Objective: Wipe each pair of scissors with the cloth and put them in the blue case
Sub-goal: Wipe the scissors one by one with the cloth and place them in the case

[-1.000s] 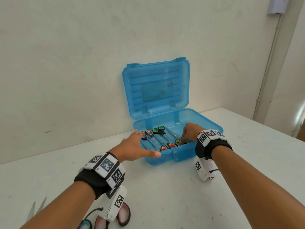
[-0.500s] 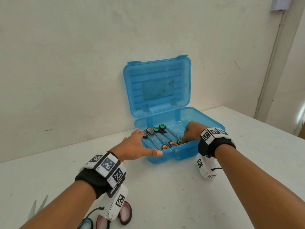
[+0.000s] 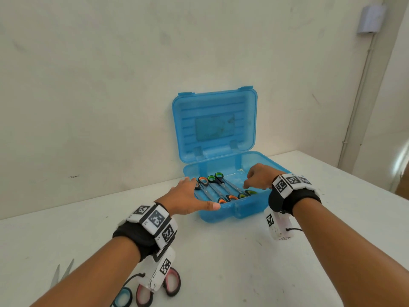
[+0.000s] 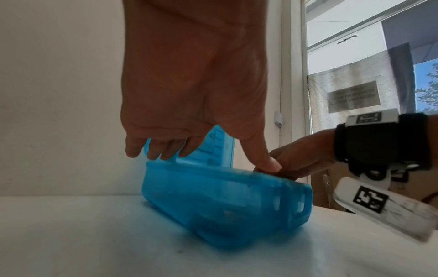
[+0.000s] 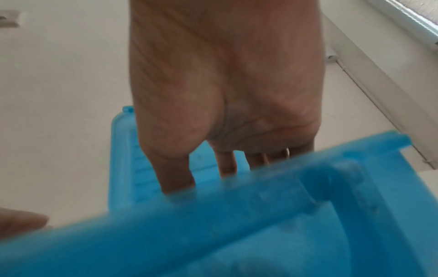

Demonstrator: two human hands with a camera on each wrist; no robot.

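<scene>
The blue case (image 3: 234, 209) stands open on the white table, its lid (image 3: 214, 127) upright against the wall. Inside lie orange-handled scissors (image 3: 203, 181) and green-handled scissors (image 3: 215, 177), side by side. My left hand (image 3: 188, 196) rests flat on the case's front left corner, thumb along the front rim. My right hand (image 3: 259, 177) hovers over the right part of the case, fingers loosely curled above a green handle (image 3: 250, 192), holding nothing. The left wrist view shows the case (image 4: 225, 202) from the side with both hands at its rim. No cloth is in view.
Pink-handled scissors (image 3: 172, 282) and a blue handle ring (image 3: 124, 298) lie near the front edge, under my left forearm. Bare steel blades (image 3: 62, 273) point up at the far left. The wall stands right behind the case.
My right hand has lifted off the green-handled scissors in the case and now hangs just above them. The left hand stays on the case's corner.
</scene>
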